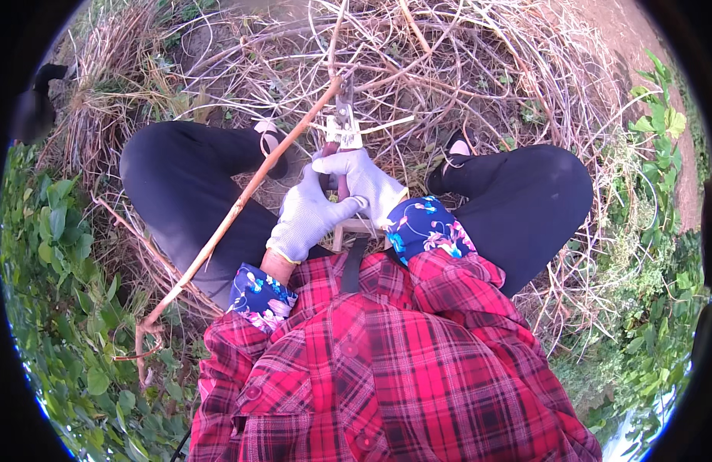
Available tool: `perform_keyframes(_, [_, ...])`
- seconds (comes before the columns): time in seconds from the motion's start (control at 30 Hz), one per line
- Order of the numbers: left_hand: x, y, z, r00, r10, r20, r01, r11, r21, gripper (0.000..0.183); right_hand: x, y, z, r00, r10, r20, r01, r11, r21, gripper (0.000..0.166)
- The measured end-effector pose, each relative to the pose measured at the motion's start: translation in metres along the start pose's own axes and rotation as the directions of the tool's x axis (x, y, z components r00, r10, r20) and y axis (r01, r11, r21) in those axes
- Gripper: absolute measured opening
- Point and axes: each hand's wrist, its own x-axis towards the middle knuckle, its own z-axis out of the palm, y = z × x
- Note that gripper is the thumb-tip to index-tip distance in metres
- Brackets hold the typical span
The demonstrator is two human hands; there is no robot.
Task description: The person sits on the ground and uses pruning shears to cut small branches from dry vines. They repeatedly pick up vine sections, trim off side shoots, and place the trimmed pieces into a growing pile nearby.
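Note:
My left hand, in a pale knit glove, is closed around a dark reddish-brown handle of a pair of pruning shears. Pressed close beside it, my right hand, also gloved, grips the handles. The metal head points away from me, with pale wrapping below it. At the blades lies the upper end of a long bare branch, which slants across my left leg down to the lower left. Whether the blades have bitten into the branch cannot be seen clearly. A thin pale strip sticks out beside the shears.
Dry cut vines cover the ground ahead, between and beyond my feet. A wooden frame shows beneath me, near a black strap. Leafy plants grow at left and more greenery at right. Bare soil lies upper right.

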Motion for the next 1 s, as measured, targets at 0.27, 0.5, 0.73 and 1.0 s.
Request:
perform_keyframes(0.27, [-0.003, 0.011, 0.006, 0.992, -0.088, 0.086, 0.079, 0.991, 0.112, 0.078, 0.004, 0.016, -0.024, 1.000, 0.001, 0.025, 0.001, 0.998, -0.070, 0.017])
perform_keyframes(0.5, [-0.014, 0.031, -0.011, 0.985, 0.156, 0.072, -0.169, 0.952, 0.257, 0.074, -0.003, 0.008, -0.028, 0.911, -0.357, 0.204, 0.400, 0.886, -0.234, 0.019])
perform_keyframes(0.73, [-0.022, 0.094, -0.051, 0.781, 0.612, -0.129, -0.274, 0.521, 0.809, 0.038, -0.016, -0.011, -0.004, 0.983, -0.183, 0.009, 0.180, 0.975, 0.130, 0.011])
perform_keyframes(1.0, [0.001, 0.066, -0.085, 0.959, 0.263, -0.108, -0.257, 0.964, 0.070, 0.018, -0.014, -0.010, 0.001, 0.938, -0.343, -0.043, 0.343, 0.939, -0.006, 0.020])
